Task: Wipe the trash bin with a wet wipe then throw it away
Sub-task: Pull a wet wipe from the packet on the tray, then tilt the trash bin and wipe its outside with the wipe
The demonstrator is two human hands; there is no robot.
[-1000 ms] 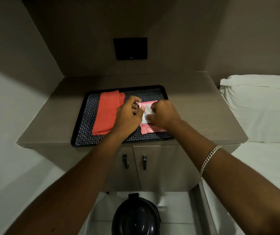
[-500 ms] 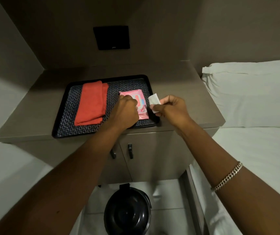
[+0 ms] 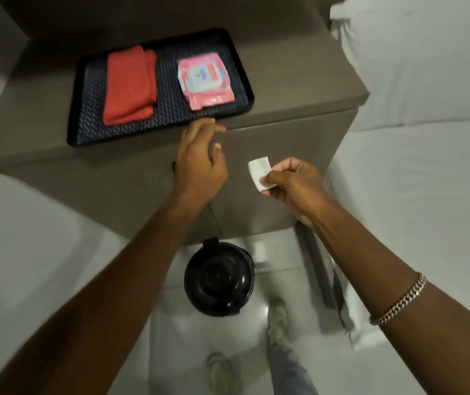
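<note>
A small folded white wet wipe is pinched between the fingers of my right hand, held in the air in front of the cabinet. My left hand hovers empty with fingers apart just below the tray's front edge. The pink pack of wipes lies on the black tray on the cabinet top. A round black trash bin with a domed lid stands on the floor below both hands, its lid down.
A folded red cloth lies on the tray's left side. The brown cabinet fills the middle. A white bed is at right. My feet stand on the pale tiled floor beside the bin.
My right hand pulled a wipe from the pack and drew it back off the tray. My left hand let go of the pack. The view tilted down toward the bin.
</note>
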